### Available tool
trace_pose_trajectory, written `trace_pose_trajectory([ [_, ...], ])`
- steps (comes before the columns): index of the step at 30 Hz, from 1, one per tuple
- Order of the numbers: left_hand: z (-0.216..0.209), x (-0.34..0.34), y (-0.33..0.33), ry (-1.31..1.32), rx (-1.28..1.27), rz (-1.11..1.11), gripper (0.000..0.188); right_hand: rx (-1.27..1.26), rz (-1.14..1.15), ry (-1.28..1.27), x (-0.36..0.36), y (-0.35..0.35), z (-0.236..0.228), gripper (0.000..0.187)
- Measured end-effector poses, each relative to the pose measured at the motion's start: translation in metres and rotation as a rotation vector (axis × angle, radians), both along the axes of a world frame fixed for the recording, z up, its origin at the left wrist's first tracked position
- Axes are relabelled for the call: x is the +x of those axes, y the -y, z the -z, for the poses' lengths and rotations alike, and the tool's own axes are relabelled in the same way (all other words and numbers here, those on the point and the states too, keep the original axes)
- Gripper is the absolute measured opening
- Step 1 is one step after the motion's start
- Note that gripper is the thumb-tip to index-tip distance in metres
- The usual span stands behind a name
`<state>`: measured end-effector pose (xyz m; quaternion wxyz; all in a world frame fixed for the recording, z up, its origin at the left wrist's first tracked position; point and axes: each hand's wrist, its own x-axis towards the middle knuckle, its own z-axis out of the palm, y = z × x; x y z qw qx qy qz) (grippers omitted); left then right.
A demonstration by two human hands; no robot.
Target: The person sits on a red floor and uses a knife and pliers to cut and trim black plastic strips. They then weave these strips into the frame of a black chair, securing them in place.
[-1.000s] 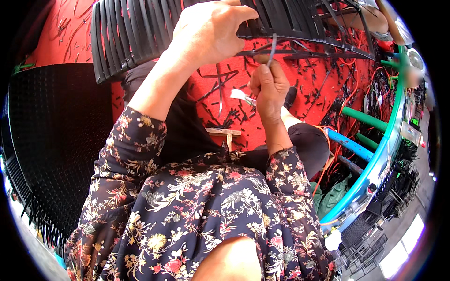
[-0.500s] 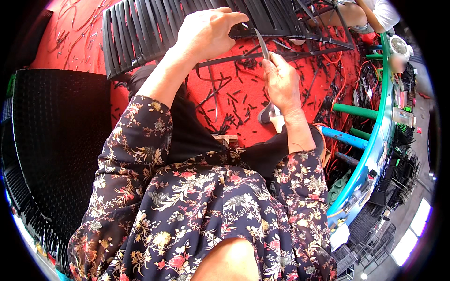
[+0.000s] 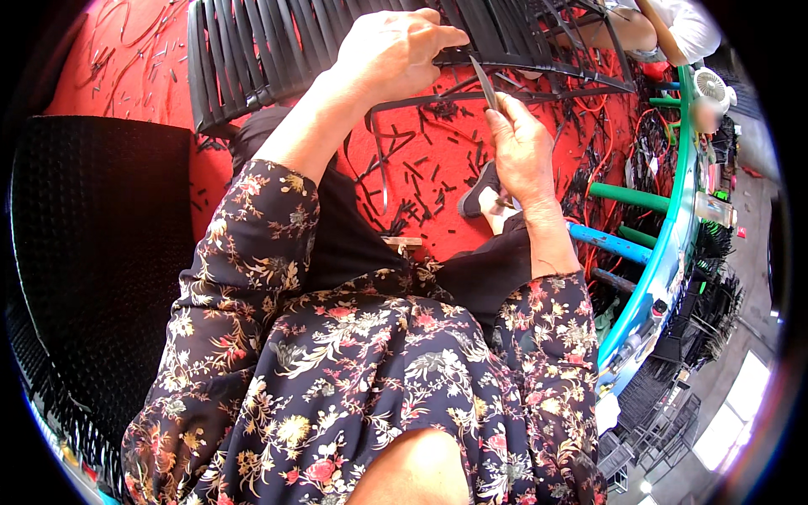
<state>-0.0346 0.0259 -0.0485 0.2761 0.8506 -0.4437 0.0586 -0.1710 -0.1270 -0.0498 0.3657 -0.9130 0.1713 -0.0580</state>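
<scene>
My right hand point(image 3: 523, 156) is closed round a knife point(image 3: 484, 82) with a thin grey blade, its tip pointing up and left towards a black frame. Along the frame's near rail, my left hand point(image 3: 396, 59) is bent into a pinch, its index finger stretched towards the knife tip. What those fingers hold, if anything, is hidden by the hand. Wide flat black strips point(image 3: 244, 59) are wrapped side by side over the frame, which lies across the top of the view. A loose narrow black strip point(image 3: 385, 181) hangs below the rail.
Black strip offcuts point(image 3: 417, 181) litter the red carpet point(image 3: 156, 84). A black woven panel point(image 3: 101, 219) stands at my left. To the right runs a curved blue-green rail point(image 3: 677, 210) with green and blue bars. Another person point(image 3: 635, 29) sits at the upper right, near a white fan point(image 3: 709, 84).
Both hands have shifted slightly right, the knife moving with my right hand. The blade tip stays close to my left fingers. My foot shows more fully below my right hand.
</scene>
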Motion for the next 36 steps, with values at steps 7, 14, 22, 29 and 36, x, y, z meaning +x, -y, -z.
trace_pose_trajectory([
  [7,-0.010,-0.003,-0.002,-0.065,0.049,0.031,0.041,-0.084,-0.023,-0.028,0.007,-0.001,-0.006,0.022],
  [14,-0.011,-0.003,-0.003,-0.046,0.049,0.040,0.042,-0.197,-0.057,-0.062,0.019,-0.004,-0.010,0.022],
  [22,0.004,0.001,0.003,0.013,-0.081,-0.030,0.044,0.126,0.101,0.096,0.025,-0.015,0.028,0.020],
  [29,0.004,0.006,0.001,0.008,-0.104,-0.028,0.040,0.994,0.065,0.304,0.021,-0.024,0.045,0.016],
  [36,-0.002,0.014,0.001,-0.293,-0.127,-0.012,0.029,0.956,0.100,0.365,0.022,-0.040,0.043,0.018],
])
